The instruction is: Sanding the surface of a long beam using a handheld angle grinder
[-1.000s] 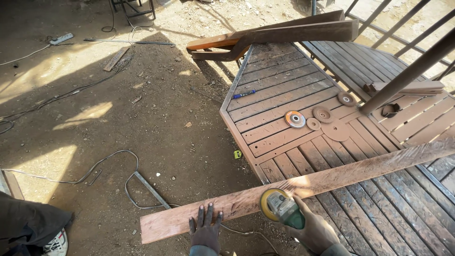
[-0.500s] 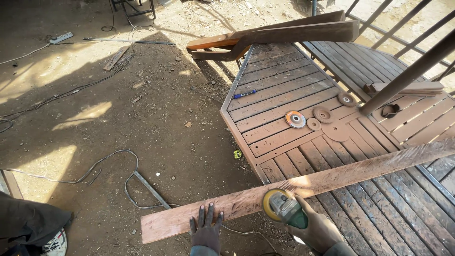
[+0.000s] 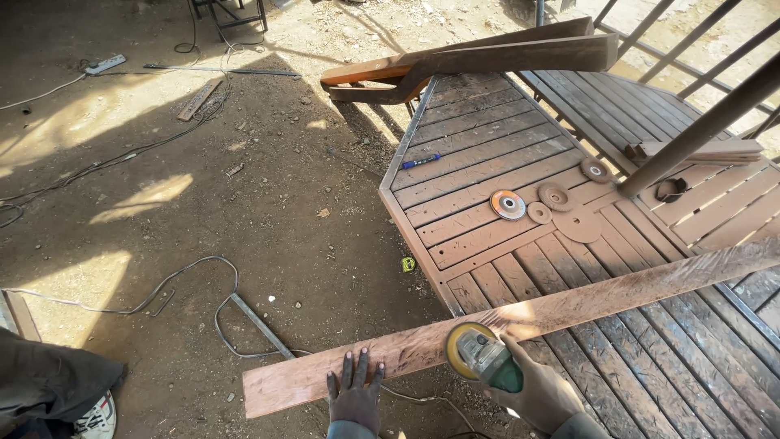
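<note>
A long reddish wooden plank [image 3: 569,305] lies slanted across a slatted wooden tabletop [image 3: 487,162], its near end sticking out over the dirt. My left hand [image 3: 355,392] presses flat on the plank's near end, fingers spread. My right hand [image 3: 540,397] grips a green angle grinder [image 3: 486,362], whose yellow-rimmed disc rests on the plank just right of the left hand.
Several loose grinder discs [image 3: 509,204] and a blue marker [image 3: 421,161] lie on the slats. Dark shaped timbers [image 3: 487,58] rest at the far edge. Cables [image 3: 187,284] and a metal bar [image 3: 260,323] cross the dirt floor; a person's dark trouser leg [image 3: 49,382] is at bottom left.
The grinder has slid slightly left along the plank toward my left hand. The left hand stays pressed on the plank's end.
</note>
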